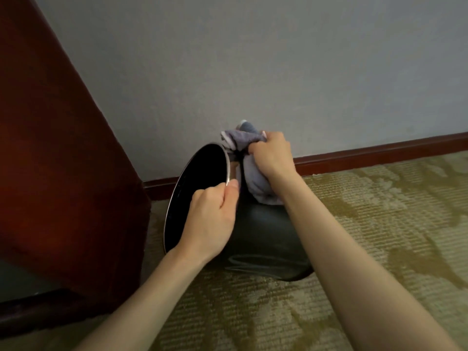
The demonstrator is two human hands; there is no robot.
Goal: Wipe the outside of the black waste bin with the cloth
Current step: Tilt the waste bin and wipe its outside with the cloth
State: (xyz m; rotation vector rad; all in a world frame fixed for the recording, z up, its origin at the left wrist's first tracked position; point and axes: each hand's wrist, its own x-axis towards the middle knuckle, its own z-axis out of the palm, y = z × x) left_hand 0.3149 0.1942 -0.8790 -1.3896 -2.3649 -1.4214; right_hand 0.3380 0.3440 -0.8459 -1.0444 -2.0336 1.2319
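Observation:
The black waste bin [263, 239] lies tilted on the carpet, its open mouth with a thin metal rim facing left. My left hand [212, 219] grips that rim at its upper right, fingers curled inside and thumb on the outside. My right hand [272, 154] holds a bunched grey-lilac cloth [255, 183] and presses it against the bin's outer wall just behind the rim, near the wall. The far side of the bin is hidden.
A dark red wooden cabinet [58, 173] stands close on the left of the bin. A grey wall [253, 59] with a red-brown skirting board [379, 153] runs behind. Patterned green-beige carpet [379, 224] stretches to the right and front.

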